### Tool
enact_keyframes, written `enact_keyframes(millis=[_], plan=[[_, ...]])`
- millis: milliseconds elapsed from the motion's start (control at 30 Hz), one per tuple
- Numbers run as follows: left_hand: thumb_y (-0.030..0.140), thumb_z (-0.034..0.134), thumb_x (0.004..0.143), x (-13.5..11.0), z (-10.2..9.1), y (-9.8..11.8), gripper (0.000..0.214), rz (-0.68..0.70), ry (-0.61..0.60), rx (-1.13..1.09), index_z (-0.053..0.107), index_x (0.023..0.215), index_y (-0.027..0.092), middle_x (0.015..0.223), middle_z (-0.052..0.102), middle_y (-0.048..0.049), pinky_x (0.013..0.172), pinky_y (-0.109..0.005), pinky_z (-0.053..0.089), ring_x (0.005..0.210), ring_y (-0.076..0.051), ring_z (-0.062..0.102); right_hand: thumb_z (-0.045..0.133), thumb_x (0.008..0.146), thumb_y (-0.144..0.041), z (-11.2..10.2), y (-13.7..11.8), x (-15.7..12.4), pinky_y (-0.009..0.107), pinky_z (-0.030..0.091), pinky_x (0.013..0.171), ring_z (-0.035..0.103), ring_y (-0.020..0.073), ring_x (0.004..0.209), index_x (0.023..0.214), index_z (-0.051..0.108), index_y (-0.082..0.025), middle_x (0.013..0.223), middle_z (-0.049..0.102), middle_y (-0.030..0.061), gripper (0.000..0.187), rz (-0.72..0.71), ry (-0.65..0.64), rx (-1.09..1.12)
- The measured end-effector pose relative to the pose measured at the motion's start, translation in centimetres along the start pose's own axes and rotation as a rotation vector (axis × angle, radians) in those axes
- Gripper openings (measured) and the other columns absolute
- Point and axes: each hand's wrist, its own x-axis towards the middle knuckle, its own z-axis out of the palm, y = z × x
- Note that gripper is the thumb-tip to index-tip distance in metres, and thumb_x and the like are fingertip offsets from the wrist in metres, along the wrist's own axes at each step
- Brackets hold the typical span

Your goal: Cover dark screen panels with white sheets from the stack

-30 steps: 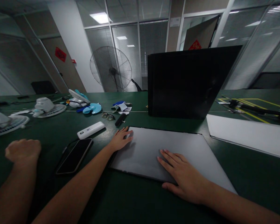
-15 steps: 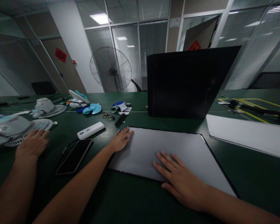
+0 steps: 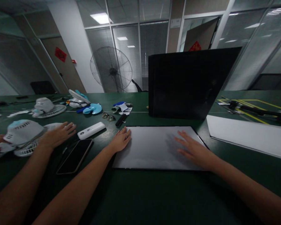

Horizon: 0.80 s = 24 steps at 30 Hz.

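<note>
A flat, pale grey rectangular panel with a thin dark edge lies on the dark green table in front of me. My left hand rests at the panel's left end, its fingers stretched over the upper left corner. Over the panel's right part is my right hand, fingers spread and slightly blurred. A shadow shows beside its fingertips; whether they touch the surface I cannot tell. Neither hand is closed around anything.
On the left, another person's hand reaches over a white fan. A phone, white power bank, glasses and small black object lie nearby. A large black panel stands behind; a white board lies right.
The grey panel has turned, so its near edge now runs level. My right hand has moved right and away from me. The other person's hand and the white fan have shifted right.
</note>
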Motion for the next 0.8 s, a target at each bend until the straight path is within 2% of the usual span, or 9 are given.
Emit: enact_keyframes(millis=[67,133,167,233,300,400,567,700,800], plan=[[0.039,0.040,0.106,0.0,0.1,-0.1,0.055,0.008,-0.006,0.019,0.047,0.156,0.018,0.168,0.034,-0.0165,0.129,-0.051,0.022,0.158,-0.033,0.028,0.048,0.105,-0.042,-0.4,5.6,-0.1,0.055,0.023,0.127,0.015,0.0361,0.159,0.161,0.044,-0.012,0.171,0.018,0.0196,0.064,0.158,0.155,-0.173],[0.039,0.039,0.106,0.1,0.3,-0.2,0.056,0.013,-0.012,0.030,0.045,0.157,0.017,0.170,0.031,-0.0168,0.129,-0.051,0.021,0.159,-0.031,0.026,0.054,0.102,-0.041,-0.6,11.2,-1.0,0.056,0.026,0.123,0.013,0.0435,0.157,0.157,0.045,-0.001,0.166,0.020,0.0316,0.069,0.304,0.264,-0.305],[0.040,0.039,0.106,0.1,0.4,-0.3,0.056,0.015,-0.012,0.030,0.045,0.157,0.017,0.170,0.029,-0.0169,0.129,-0.052,0.021,0.159,-0.031,0.025,0.055,0.101,-0.046,-0.7,13.6,-1.7,0.057,0.030,0.119,0.016,0.0487,0.155,0.156,0.044,0.003,0.163,0.021,0.0371,0.075,0.385,0.252,-0.321],[0.039,0.039,0.106,0.1,0.6,-0.5,0.056,0.018,-0.007,0.021,0.045,0.157,0.017,0.171,0.028,-0.0171,0.128,-0.054,0.021,0.159,-0.031,0.027,0.048,0.102,-0.057,-0.9,17.0,-2.9,0.056,0.042,0.104,0.038,0.0526,0.144,0.151,0.049,0.007,0.149,0.037,0.0446,0.081,0.522,0.153,-0.271],[0.039,0.039,0.106,0.1,0.7,-0.6,0.056,0.021,0.002,0.011,0.046,0.156,0.017,0.170,0.029,-0.0174,0.128,-0.056,0.021,0.158,-0.032,0.029,0.036,0.105,-0.060,-1.1,18.4,-3.7,0.049,0.047,0.089,0.061,0.0452,0.122,0.142,0.059,0.005,0.129,0.056,0.0413,0.078,0.563,0.056,-0.208],[0.038,0.038,0.106,0.2,0.8,-0.7,0.055,0.020,0.001,0.022,0.046,0.157,0.018,0.170,0.031,-0.0168,0.128,-0.055,0.022,0.158,-0.031,0.029,0.030,0.108,-0.049,-1.3,18.0,-3.6,0.044,0.048,0.081,0.071,0.0339,0.099,0.129,0.070,-0.003,0.111,0.067,0.0308,0.065,0.541,0.010,-0.197],[0.039,0.039,0.105,0.4,0.9,-0.9,0.055,0.027,0.003,0.022,0.046,0.157,0.019,0.169,0.033,-0.0156,0.129,-0.053,0.020,0.158,-0.030,0.029,0.041,0.099,-0.025,-2.1,15.7,-2.8,0.050,0.049,0.078,0.070,0.0374,0.091,0.111,0.075,-0.008,0.106,0.069,0.0290,0.040,0.610,0.008,-0.285],[0.038,0.043,0.105,0.3,0.8,-0.9,0.054,0.018,0.019,-0.012,0.048,0.156,0.023,0.169,0.035,-0.0129,0.129,-0.055,0.021,0.157,-0.030,0.030,0.039,0.099,-0.028,-3.6,13.1,-2.8,0.055,0.051,0.076,0.070,0.0399,0.090,0.101,0.076,-0.011,0.108,0.069,0.0297,0.041,0.640,0.034,-0.337],[0.038,0.043,0.104,0.2,0.8,-0.9,0.054,0.015,0.018,-0.018,0.048,0.156,0.023,0.168,0.035,-0.0136,0.129,-0.055,0.021,0.157,-0.031,0.032,0.040,0.100,-0.032,-4.3,9.5,-2.3,0.055,0.051,0.074,0.070,0.0400,0.087,0.098,0.075,-0.011,0.101,0.069,0.0283,0.042,0.602,0.028,-0.361]])
